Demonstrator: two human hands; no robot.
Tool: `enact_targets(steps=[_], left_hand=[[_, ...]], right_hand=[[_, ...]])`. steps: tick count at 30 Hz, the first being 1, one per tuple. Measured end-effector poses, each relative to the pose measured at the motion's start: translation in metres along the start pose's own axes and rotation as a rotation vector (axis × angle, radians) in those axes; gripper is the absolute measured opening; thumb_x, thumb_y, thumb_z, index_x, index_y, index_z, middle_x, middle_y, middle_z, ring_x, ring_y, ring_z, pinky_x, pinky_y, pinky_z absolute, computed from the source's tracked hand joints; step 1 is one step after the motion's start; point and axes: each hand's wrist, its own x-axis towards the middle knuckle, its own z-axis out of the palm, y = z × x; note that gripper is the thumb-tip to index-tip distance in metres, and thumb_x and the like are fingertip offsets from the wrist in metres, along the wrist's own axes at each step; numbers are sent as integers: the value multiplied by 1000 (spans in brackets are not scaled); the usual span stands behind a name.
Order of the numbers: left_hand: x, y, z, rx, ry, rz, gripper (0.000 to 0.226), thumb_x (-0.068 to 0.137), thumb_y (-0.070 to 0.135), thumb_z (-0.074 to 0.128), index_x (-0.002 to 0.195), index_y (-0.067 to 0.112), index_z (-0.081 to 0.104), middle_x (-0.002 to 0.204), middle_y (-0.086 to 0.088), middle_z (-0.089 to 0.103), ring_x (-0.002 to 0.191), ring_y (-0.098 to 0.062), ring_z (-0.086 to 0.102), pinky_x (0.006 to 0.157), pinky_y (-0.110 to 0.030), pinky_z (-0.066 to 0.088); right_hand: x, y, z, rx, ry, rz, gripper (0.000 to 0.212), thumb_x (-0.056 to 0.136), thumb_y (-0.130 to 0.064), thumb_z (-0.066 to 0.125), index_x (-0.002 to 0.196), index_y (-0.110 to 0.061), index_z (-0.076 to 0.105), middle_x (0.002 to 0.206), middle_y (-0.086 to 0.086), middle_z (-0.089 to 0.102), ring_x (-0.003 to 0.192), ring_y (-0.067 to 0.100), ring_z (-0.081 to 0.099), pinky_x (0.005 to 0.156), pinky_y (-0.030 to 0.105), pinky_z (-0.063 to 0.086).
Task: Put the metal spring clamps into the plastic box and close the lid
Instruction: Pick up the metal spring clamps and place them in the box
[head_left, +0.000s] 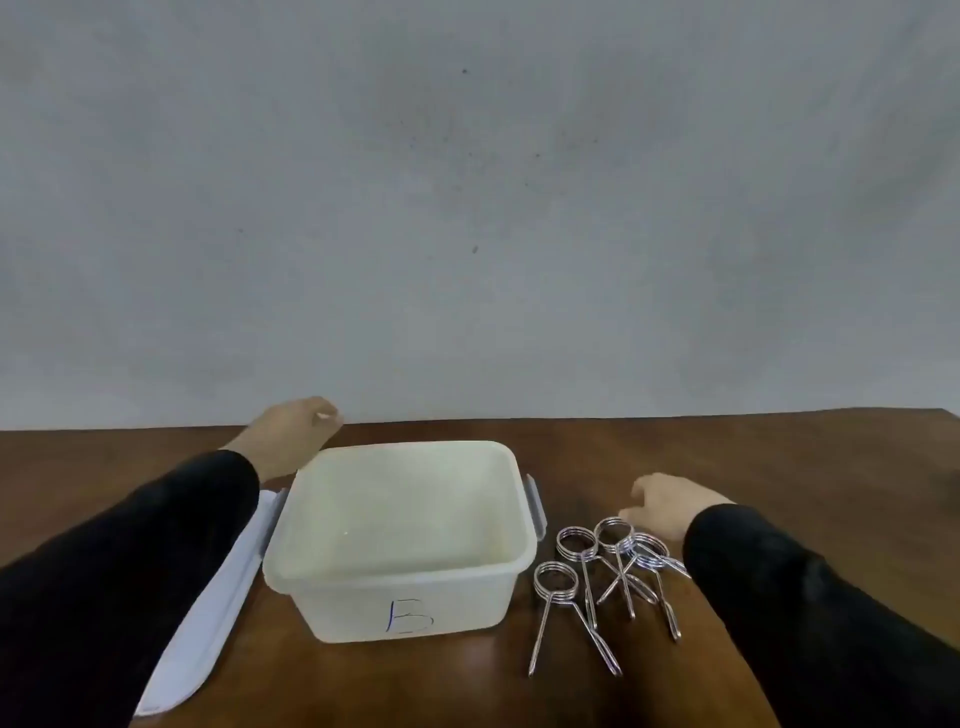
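A white translucent plastic box (332, 582) marked "B" on its front stands open in the middle of the table, with nothing inside. Several metal spring clamps (597, 561) lie in a loose pile just right of the box. The nearest clamp (558, 592) lies a little apart, at the front. My right hand (670, 501) hovers over the far side of the pile, fingers apart and holding nothing. My left hand (291, 434) is behind the box's far left corner, fingers curled, with nothing visible in it. The lid (208, 623) lies flat on the table left of the box, partly under my left sleeve.
The brown wooden table (779, 457) ends at a plain grey wall behind. The box has grey latch handles (535, 504) on its sides.
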Motion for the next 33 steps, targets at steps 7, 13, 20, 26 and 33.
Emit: enact_targets(steps=[7, 13, 20, 26, 33], left_hand=[[-22, -25, 34, -249, -29, -94, 34, 104, 28, 48, 130, 16, 66, 127, -5, 66, 112, -20, 57, 92, -33, 40], [-25, -34, 42, -264, 34, -138, 39, 104, 14, 39, 136, 17, 61, 136, -4, 61, 121, -23, 54, 93, -31, 39], [-33, -36, 47, -372, 36, -185, 40, 106, 20, 37, 141, 21, 56, 134, -6, 61, 113, -24, 56, 89, -33, 42], [-35, -37, 47, -448, 22, -176, 38, 105, 21, 39, 138, 22, 57, 120, 1, 62, 106, -20, 57, 82, -31, 42], [-33, -41, 38, -544, -58, -146, 27, 101, 24, 46, 122, 25, 61, 112, 4, 67, 100, -13, 63, 70, -26, 45]], right_hand=[[13, 12, 28, -78, -103, -46, 35, 96, -29, 63, 128, -17, 62, 128, 4, 64, 114, 20, 61, 97, 29, 47], [32, 14, 49, -196, -112, -85, 28, 97, -20, 61, 124, -18, 68, 129, 5, 64, 118, 23, 60, 100, 31, 46], [34, 21, 63, -196, 1, -106, 16, 94, -16, 59, 85, -27, 65, 103, 3, 63, 93, 22, 63, 81, 30, 50], [31, 13, 36, -261, 1, -148, 17, 98, -17, 57, 105, -14, 72, 101, 2, 61, 90, 19, 61, 88, 30, 49], [-5, -58, -63, -45, 293, -253, 12, 95, -21, 62, 96, -21, 75, 84, -4, 64, 71, 11, 56, 63, 25, 40]])
